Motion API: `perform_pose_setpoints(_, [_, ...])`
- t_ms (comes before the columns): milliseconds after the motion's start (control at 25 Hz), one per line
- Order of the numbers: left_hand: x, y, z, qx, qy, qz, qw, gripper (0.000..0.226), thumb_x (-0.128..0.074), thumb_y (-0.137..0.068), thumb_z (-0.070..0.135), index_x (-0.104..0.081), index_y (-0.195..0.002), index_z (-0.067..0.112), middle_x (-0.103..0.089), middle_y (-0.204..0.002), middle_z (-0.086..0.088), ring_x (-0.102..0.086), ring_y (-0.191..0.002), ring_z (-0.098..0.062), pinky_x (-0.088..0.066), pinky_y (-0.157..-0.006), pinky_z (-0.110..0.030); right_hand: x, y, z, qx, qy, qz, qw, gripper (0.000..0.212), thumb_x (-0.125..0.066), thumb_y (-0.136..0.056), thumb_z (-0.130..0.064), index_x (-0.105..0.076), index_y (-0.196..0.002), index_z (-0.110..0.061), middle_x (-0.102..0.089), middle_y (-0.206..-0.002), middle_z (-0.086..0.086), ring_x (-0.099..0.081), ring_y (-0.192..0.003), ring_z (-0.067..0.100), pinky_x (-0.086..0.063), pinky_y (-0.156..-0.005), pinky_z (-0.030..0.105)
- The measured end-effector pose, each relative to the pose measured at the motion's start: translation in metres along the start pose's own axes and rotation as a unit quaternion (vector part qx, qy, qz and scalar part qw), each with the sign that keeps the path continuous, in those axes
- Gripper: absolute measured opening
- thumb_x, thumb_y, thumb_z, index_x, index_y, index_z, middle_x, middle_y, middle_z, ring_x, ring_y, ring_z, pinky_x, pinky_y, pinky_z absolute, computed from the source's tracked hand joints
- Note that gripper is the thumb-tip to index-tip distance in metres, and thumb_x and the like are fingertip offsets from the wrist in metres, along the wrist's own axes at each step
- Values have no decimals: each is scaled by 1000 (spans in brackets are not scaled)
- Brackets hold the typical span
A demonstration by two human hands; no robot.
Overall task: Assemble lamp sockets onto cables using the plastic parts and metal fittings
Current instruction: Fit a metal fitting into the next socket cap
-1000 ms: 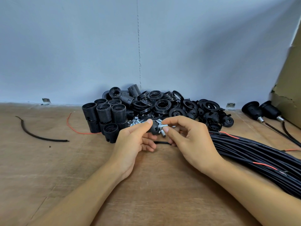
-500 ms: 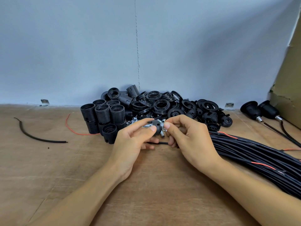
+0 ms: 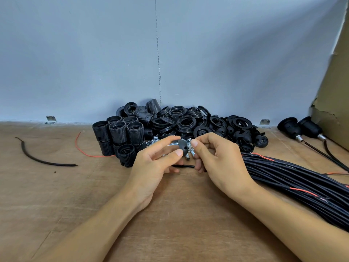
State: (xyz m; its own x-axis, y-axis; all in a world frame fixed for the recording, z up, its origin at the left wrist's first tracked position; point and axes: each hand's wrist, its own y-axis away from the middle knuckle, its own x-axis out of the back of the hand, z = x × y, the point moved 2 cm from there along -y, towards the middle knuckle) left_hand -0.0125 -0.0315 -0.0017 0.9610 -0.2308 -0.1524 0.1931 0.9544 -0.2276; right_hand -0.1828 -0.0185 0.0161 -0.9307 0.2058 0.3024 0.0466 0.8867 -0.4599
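Within the last second the small black dome cap (image 3: pixel 182 145) has been turned between the fingers (image 3: pixel 194 143). It was edge-on with a silver fitting jutting to its right; now its rounded back faces the camera and a small hole in it shows. The left hand (image 3: pixel 154 167) has changed its hold too: its thumb now presses the cap's lower left edge and its forefinger lies over the top, so the cap is pinched narrowly there. The right hand (image 3: pixel 219 161) pinches the cap's right side with curled thumb and forefinger. A metal fitting (image 3: pixel 188 157) shows just beneath the cap, beside the right thumb; whether it is seated in the cap cannot be told. A black cable (image 3: pixel 186 166) runs low under both sets of fingers, just above the counter (image 3: pixel 56 195), not yet entering the cap. The turning looks like a check or a lining-up of the hole, so the step in hand is probably joining fitting to cap before the cable is threaded through. Just beyond the fingers lie loose fittings (image 3: pixel 152 143) and the threaded barrels (image 3: pixel 120 135); to the right of them lies the cable bundle (image 3: pixel 294 178).
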Motion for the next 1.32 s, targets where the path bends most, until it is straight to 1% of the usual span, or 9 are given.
perform_pose_setpoints(80, [-1, 0, 1, 14, 8, 1, 1000, 22, -78, -85, 24, -80, -105, 34, -77, -92, 2, -73, -80, -19, -58, -69, -28, 0, 1, -2, 5, -16, -8, 1000, 10, -63, -98, -23, -67, -89, -21, -67, -63, 5, -64, -56, 16, -58, -60, 33])
perform_pose_setpoints(200, [0, -1, 1, 34, 20, 3, 999, 18, -72, -81, 36, -82, -95, 29, -77, -87, 2, -71, -74, -18, -58, -66, -27, -1, 2, -5, 26, -33, -24, 999, 7, -63, -98, -14, -68, -96, -19, -68, -74, -3, -66, -66, 11, -59, -67, 30])
perform_pose_setpoints(360, [2, -4, -1, 47, 38, 6, 998, 23, -67, -89, 29, -80, -104, 17, -77, -99, -5, -67, -72, -18, -58, -66, -29, 0, 3, -4, 32, -27, -6, 999, 11, -62, -98, -12, -67, -105, -19, -70, -84, -2, -70, -76, 12, -60, -75, 39])
perform_pose_setpoints(520, [2, -4, -1, 43, 35, 7, 998, 21, -63, -94, 19, -80, -105, 25, -75, -94, -1, -67, -71, -17, -57, -65, -28, -1, 4, -3, 27, -34, -12, 999, 12, -67, -95, -13, -68, -106, -19, -72, -88, -5, -72, -80, 13, -61, -78, 39])
perform_pose_setpoints(920, [2, -3, -2, 32, 39, 23, 998, 23, -66, -94, 11, -78, -111, 21, -75, -93, -2, -69, -73, -21, -57, -63, -28, 0, 2, -1, 16, -30, -7, 999, 7, -70, -93, -18, -71, -94, -26, -73, -79, -6, -71, -73, 11, -61, -74, 35])
perform_pose_setpoints(1040, [2, -2, -2, 20, 28, 15, 999, 25, -68, -93, 9, -77, -111, 23, -76, -88, 1, -70, -75, -20, -57, -64, -27, 1, 2, 0, 13, -25, -2, 1000, 5, -70, -93, -28, -71, -89, -26, -71, -70, -5, -68, -63, 9, -58, -64, 25])
perform_pose_setpoints(1120, [1, -2, -1, 13, 21, 8, 1000, 27, -68, -92, 8, -77, -110, 27, -75, -88, 2, -70, -76, -19, -57, -65, -26, 2, 2, 0, 15, -5, -3, 1000, 12, -68, -94, -35, -70, -86, -25, -68, -63, -4, -63, -55, 6, -52, -59, 18])
perform_pose_setpoints(1200, [1, -1, 0, 10, 16, 1, 1000, 30, -69, -92, 7, -77, -109, 30, -77, -96, 0, -71, -78, -19, -57, -67, -26, 2, 1, 1, 16, 18, 0, 1000, 18, -65, -95, -38, -68, -82, -26, -64, -57, -7, -57, -50, 3, -46, -55, 13])
perform_pose_setpoints(1320, [1, 0, 0, 2, 4, -13, 1000, 34, -71, -89, 7, -77, -110, 33, -77, -108, -2, -73, -84, -20, -57, -69, -26, 2, 0, 2, 13, 60, 9, 998, 36, -58, -98, -45, -61, -68, -25, -56, -51, -10, -47, -48, 1, -39, -53, 11])
